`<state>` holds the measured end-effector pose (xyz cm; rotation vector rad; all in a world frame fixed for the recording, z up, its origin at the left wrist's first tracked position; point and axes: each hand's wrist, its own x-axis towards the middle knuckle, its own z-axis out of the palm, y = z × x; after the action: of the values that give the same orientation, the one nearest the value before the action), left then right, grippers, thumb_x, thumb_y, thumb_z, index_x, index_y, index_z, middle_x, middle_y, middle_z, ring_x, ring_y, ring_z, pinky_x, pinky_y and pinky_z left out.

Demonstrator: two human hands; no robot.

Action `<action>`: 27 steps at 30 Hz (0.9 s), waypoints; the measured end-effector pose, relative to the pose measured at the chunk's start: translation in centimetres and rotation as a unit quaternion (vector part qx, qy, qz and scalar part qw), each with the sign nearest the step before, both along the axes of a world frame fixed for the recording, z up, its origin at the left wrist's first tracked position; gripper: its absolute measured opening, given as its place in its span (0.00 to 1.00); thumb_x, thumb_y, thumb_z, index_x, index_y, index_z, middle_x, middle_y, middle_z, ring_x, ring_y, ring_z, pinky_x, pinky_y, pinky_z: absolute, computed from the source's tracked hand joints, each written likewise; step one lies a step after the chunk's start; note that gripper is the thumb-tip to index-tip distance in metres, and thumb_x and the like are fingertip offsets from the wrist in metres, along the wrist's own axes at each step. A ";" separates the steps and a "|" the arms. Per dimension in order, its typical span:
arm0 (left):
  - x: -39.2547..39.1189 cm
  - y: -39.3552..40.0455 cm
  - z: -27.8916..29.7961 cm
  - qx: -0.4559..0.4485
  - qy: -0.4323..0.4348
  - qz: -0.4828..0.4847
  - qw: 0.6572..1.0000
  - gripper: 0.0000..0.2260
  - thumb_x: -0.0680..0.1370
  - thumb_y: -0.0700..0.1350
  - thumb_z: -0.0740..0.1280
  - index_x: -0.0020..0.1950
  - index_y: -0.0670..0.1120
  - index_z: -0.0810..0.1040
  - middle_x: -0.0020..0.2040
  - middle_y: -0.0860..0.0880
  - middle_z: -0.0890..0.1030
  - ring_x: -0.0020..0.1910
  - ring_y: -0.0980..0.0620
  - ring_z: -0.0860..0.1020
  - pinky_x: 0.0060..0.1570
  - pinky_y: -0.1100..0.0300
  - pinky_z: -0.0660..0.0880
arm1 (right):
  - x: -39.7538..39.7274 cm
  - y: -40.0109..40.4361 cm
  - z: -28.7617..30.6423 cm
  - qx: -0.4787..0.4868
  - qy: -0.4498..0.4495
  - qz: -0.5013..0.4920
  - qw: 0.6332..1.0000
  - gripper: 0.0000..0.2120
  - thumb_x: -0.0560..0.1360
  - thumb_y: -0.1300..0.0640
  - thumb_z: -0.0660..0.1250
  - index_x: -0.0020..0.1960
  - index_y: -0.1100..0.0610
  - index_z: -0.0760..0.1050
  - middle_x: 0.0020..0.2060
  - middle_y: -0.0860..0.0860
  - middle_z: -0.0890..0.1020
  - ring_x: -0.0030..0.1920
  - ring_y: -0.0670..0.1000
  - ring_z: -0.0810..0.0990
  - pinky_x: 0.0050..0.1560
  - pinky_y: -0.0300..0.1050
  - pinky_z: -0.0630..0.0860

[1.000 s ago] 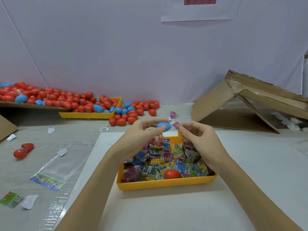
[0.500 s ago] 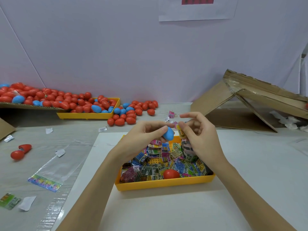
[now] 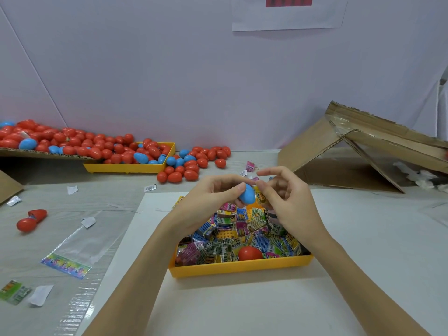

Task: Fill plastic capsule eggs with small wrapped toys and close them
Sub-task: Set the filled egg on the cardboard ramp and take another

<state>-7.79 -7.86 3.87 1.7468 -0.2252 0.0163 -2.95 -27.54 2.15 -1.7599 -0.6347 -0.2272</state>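
Note:
My left hand (image 3: 213, 194) grips a blue capsule egg piece (image 3: 247, 195) above the yellow tray (image 3: 240, 266). My right hand (image 3: 287, 200) pinches a small yellow wrapped toy (image 3: 261, 197) right beside the blue piece, touching it. The tray below holds several colourful wrapped toys (image 3: 232, 238) and one red egg (image 3: 249, 253). Whether the toy is partly inside the blue piece I cannot tell.
A second yellow tray (image 3: 131, 167) and a cardboard sheet (image 3: 36, 154) at the back left hold several red and blue eggs; more lie loose beside them (image 3: 191, 166). An open red egg (image 3: 31, 220) and plastic bags (image 3: 70, 253) lie at the left. Folded cardboard (image 3: 363, 151) stands at the right.
The blue egg piece has tipped from lying flat to pointing downward. Both hands dropped slightly and my right fingers spread, keeping the toy against the piece.

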 end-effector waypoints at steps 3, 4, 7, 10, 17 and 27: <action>0.0 -0.1 0.0 -0.018 -0.006 0.003 1.000 0.10 0.83 0.47 0.67 0.62 0.51 0.84 0.53 0.48 0.86 0.45 0.54 0.81 0.49 0.65 0.78 | -0.1 0.0 0.1 0.004 0.008 0.006 1.000 0.10 0.81 0.57 0.70 0.62 0.56 0.79 0.37 0.53 0.82 0.39 0.51 0.83 0.41 0.46 0.82; 0.1 -0.2 0.0 -0.024 -0.008 0.005 1.000 0.10 0.83 0.47 0.68 0.62 0.50 0.85 0.54 0.47 0.86 0.45 0.52 0.81 0.49 0.63 0.78 | -0.2 0.1 0.1 0.005 0.010 0.008 1.000 0.10 0.81 0.57 0.70 0.62 0.56 0.79 0.37 0.53 0.83 0.39 0.51 0.83 0.42 0.44 0.81; 0.2 -0.4 -0.3 -0.050 -0.006 0.004 0.999 0.10 0.82 0.46 0.69 0.61 0.48 0.85 0.56 0.42 0.85 0.46 0.46 0.77 0.47 0.61 0.76 | -0.3 0.2 0.1 0.010 0.015 0.016 1.000 0.10 0.81 0.57 0.69 0.62 0.55 0.79 0.38 0.53 0.83 0.40 0.50 0.84 0.42 0.42 0.82; 0.3 -0.6 -0.4 -0.052 -0.014 0.009 0.999 0.09 0.82 0.46 0.69 0.61 0.49 0.85 0.54 0.42 0.84 0.43 0.47 0.75 0.46 0.62 0.76 | -0.6 0.4 0.2 0.026 0.042 0.022 0.999 0.09 0.83 0.55 0.66 0.62 0.54 0.77 0.40 0.55 0.85 0.40 0.54 0.86 0.42 0.52 0.84; 0.5 -0.2 -0.4 -0.041 -0.034 0.063 0.997 0.09 0.81 0.50 0.70 0.61 0.54 0.85 0.52 0.51 0.86 0.42 0.57 0.80 0.50 0.62 0.78 | -0.5 0.4 0.5 0.055 0.115 0.022 0.992 0.16 0.79 0.44 0.65 0.54 0.57 0.75 0.43 0.54 0.85 0.40 0.50 0.87 0.40 0.41 0.83; 0.4 -0.1 -0.3 -0.048 -0.034 0.050 0.997 0.10 0.81 0.48 0.70 0.61 0.54 0.85 0.54 0.52 0.85 0.40 0.58 0.79 0.49 0.61 0.77 | -0.4 0.4 0.0 0.074 0.206 0.041 0.975 0.12 0.78 0.44 0.69 0.54 0.52 0.83 0.43 0.51 0.88 0.41 0.47 0.86 0.43 0.42 0.79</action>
<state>-7.35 -7.96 3.55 1.6618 -0.1838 0.1566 -3.40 -27.17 2.20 -1.5707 -0.3775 0.1442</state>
